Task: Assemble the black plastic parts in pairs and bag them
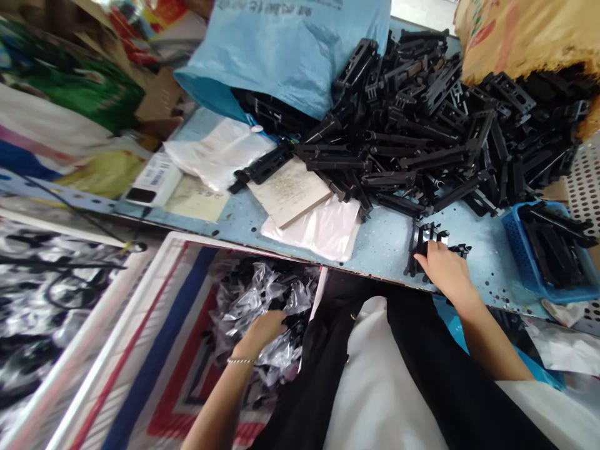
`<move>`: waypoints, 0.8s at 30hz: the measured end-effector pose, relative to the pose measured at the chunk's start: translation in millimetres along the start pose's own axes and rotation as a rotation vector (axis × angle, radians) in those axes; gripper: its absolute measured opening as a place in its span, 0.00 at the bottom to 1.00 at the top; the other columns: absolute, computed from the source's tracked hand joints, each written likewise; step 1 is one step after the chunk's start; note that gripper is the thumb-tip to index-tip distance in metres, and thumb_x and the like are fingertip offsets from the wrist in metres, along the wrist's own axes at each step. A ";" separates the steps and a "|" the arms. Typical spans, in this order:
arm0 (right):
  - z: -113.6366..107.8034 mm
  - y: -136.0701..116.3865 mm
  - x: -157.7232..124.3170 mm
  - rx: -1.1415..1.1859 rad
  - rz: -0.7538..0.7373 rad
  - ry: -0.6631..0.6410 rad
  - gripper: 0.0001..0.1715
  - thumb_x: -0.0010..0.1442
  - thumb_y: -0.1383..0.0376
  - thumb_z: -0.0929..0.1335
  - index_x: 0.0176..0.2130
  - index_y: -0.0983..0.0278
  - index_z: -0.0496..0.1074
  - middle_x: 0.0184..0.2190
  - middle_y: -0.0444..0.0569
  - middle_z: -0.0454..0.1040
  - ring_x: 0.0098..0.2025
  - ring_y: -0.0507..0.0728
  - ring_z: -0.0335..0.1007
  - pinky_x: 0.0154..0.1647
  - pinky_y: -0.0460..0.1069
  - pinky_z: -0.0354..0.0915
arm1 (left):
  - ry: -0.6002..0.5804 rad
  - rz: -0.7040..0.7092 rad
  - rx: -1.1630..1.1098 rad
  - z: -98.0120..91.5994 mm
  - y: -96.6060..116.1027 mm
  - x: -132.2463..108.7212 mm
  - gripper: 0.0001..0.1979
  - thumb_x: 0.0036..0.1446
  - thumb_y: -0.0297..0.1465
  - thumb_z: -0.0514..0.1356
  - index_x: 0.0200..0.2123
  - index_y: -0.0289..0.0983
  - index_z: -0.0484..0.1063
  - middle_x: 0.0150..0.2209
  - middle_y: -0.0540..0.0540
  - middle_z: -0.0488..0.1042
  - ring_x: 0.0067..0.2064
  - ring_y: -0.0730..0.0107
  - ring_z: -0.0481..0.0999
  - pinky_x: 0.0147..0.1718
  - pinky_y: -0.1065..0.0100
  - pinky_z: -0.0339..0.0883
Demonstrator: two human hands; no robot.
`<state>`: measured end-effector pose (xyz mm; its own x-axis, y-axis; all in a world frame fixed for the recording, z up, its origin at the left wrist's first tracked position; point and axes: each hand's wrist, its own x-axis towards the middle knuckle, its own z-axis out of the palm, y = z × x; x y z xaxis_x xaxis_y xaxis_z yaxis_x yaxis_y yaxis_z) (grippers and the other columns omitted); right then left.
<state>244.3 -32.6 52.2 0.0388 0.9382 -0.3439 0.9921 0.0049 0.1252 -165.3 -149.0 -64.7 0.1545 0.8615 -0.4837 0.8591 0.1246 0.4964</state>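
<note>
My left hand (266,328), with a bracelet at the wrist, is down in the striped bag (159,350) below the table's edge, over black parts in clear plastic wrap (255,287). Its fingers are bent and partly hidden, so what they hold cannot be made out. On the blue table (384,240), my right hand (439,262) has its fingers on a small group of black plastic parts (415,250) near the front edge. A large heap of similar black parts (394,144) lies behind it.
A blue basket (520,250) of black parts stands at the right. A blue bag (281,56) and a yellow sack (529,37) lie behind. A cardboard piece (290,194) rests on clear plastic bags (323,234). More wrapped parts (32,300) are at the far left.
</note>
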 end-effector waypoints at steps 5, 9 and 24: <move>0.2 -18.6 -10.5 -0.049 0.016 -0.031 0.26 0.70 0.59 0.63 0.59 0.75 0.64 0.47 0.70 0.77 0.42 0.71 0.81 0.36 0.56 0.73 | 0.380 0.199 -0.071 -31.8 85.8 55.1 0.12 0.67 0.35 0.54 0.39 0.38 0.77 0.38 0.42 0.79 0.41 0.61 0.79 0.44 0.62 0.72; 1.1 -10.0 -8.3 0.025 0.070 -0.071 0.28 0.68 0.60 0.65 0.60 0.74 0.65 0.47 0.69 0.78 0.45 0.72 0.80 0.41 0.59 0.73 | 0.672 0.356 0.077 -50.1 143.3 111.4 0.10 0.65 0.31 0.58 0.41 0.33 0.78 0.43 0.34 0.76 0.47 0.52 0.75 0.47 0.56 0.72; 11.5 -72.3 33.6 1.894 -0.249 -0.310 0.18 0.51 0.52 0.75 0.37 0.60 0.75 0.31 0.45 0.77 0.39 0.58 0.77 0.42 0.53 0.74 | 0.373 0.116 -0.525 -86.0 126.1 148.0 0.04 0.53 0.26 0.62 0.33 0.36 0.76 0.27 0.49 0.77 0.29 0.69 0.76 0.31 0.68 0.69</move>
<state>175.3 -5.4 20.9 -0.2963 0.8903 -0.3458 -0.2105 -0.4140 -0.8856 -76.0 36.5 -11.8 -0.0291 0.9850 -0.1701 0.4797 0.1631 0.8621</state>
